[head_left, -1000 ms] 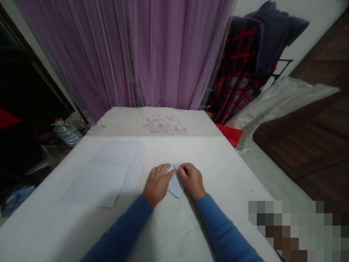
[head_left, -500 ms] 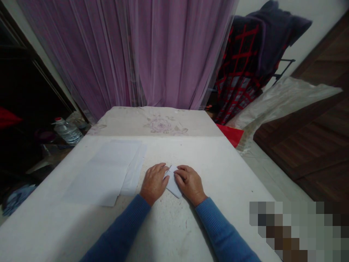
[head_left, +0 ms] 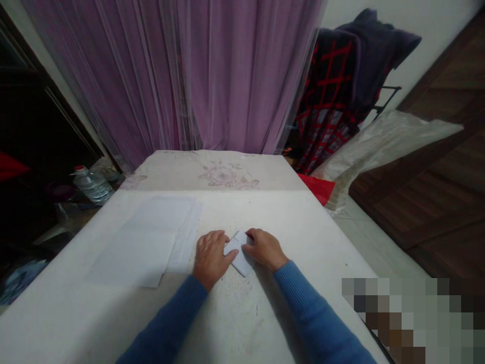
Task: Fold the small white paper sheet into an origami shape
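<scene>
Spreading a little apart, our hands now show more of the folded white paper [head_left: 243,263] than half a second ago: its left corner, then hidden at the left thumb, is in sight. We judge that the folding is still under adjustment, with the layers being evened. The paper lies on the bench [head_left: 303,237] between the two hands, set aslant, a short dark line near its far end.

Our left hand [head_left: 210,259] has its grip on the paper's left side, thumb on the face and fingers bent at the edge. Our right hand [head_left: 267,248] pinches the opposite side between thumb and forefinger, and covers part of that edge, so we cannot tell how the layers meet there.

Loose white sheets [head_left: 140,242] overlap just left of the left hand and limit the room on that side. Beyond the bench hangs a purple curtain [head_left: 231,71]; a plastic bottle [head_left: 93,187] with a red cap stands off to the left, and crumpled plastic sheeting [head_left: 386,144] to the right.
</scene>
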{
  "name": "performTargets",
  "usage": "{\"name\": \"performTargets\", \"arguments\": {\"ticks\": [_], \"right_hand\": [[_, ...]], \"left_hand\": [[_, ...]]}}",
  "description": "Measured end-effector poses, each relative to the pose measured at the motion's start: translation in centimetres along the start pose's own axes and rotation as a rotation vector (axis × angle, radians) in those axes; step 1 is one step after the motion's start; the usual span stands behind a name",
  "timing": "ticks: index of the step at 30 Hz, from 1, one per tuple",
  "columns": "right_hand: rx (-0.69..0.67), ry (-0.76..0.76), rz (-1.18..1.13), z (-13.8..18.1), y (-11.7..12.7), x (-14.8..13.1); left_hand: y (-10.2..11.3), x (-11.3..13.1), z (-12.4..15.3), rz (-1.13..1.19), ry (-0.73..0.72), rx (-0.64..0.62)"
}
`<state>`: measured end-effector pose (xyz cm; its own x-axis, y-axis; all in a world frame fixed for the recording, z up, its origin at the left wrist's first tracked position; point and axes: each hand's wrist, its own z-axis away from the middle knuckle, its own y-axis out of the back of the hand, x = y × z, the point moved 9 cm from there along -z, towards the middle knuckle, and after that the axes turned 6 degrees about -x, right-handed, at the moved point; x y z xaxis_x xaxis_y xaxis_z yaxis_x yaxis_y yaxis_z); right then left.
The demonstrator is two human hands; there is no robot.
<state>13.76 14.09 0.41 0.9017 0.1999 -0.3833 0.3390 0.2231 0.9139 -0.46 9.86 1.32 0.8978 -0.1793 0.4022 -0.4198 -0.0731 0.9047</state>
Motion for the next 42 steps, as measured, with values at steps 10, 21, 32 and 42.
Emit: {"name": "performTargets", "arguments": {"ticks": [10,21,32,42], "right_hand": [[0.471,0.507,-0.219,5.2,5.4,-3.7],[0.596,0.379,-0.168,7.2,4.2,-1.2],[0.391,0.24,-0.296,8.9,0.0,1.1],[0.349,0.311,-0.267,8.6,-0.5,0.7]], "left_hand": [[3.4,0.4,1.1,0.386,-0.096,0.223],[5.0,4.4,3.9,0.063,-0.354,0.389],[0.2,6.3,5.7,-0.194,-0.449,0.093],[-0.3,4.1,3.7,0.014,-0.233,-0.081]]}}
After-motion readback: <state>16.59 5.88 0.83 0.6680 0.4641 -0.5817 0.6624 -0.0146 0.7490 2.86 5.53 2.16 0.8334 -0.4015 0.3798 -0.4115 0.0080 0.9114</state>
